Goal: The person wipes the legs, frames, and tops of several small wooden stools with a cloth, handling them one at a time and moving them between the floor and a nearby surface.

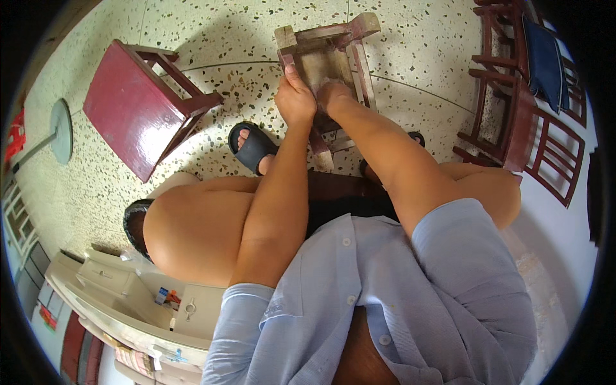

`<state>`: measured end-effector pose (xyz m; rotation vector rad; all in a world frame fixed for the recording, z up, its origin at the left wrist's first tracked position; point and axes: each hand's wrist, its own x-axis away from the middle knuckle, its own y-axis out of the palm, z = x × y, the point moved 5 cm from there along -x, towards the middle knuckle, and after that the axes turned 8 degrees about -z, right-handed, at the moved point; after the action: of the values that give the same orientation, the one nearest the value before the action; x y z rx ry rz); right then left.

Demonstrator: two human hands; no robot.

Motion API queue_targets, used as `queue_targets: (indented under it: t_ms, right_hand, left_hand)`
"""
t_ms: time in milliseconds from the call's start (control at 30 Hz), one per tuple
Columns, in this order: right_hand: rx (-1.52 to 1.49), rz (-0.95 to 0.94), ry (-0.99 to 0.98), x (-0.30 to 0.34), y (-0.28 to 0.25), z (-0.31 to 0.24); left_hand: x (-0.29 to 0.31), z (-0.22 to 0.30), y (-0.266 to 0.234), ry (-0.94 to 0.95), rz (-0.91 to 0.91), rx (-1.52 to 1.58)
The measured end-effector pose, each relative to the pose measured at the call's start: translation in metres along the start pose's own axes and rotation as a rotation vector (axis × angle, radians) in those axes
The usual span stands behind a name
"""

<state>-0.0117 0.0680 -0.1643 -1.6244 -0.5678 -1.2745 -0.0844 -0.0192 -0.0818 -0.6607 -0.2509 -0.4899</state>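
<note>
A worn wooden stool [359, 31] stands upturned on the floor in front of me, its legs and rails toward me and the bare underside of its seat showing between them. My left hand [296, 98] is closed on the stool's left side rail, thumb lying along it. Inside the frame, my right hand [335, 96] is curled against the underside. Its fingertips are hidden, and I cannot make out what it holds, if anything.
A dark red stool [131, 106] lies tipped at left, near a round grey stand base [61, 131]. Wooden chairs [504, 122], one bearing a blue cushion [543, 63], line the right. At lower left is a beige open drawer unit [119, 285]. My feet wear black slippers [251, 146].
</note>
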Motion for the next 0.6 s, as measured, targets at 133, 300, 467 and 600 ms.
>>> queue_targets:
  t_ms: [133, 300, 467, 600]
  right_hand:
    - [-0.524, 0.602, 0.139, -0.034, -0.023, 0.058]
    - [0.367, 0.727, -0.220, 0.003, -0.068, 0.032]
    - [0.155, 0.382, 0.076, -0.016, -0.032, 0.040]
    - [-0.412, 0.049, 0.095, -0.003, 0.024, 0.027]
  left_hand:
    - [0.005, 0.015, 0.032, 0.035, -0.126, 0.029]
    - [0.001, 0.001, 0.012, 0.007, -0.063, 0.027]
    - [0.004, -0.002, 0.018, 0.031, -0.065, -0.018]
    - [0.000, 0.001, 0.016, 0.010, -0.037, -0.057]
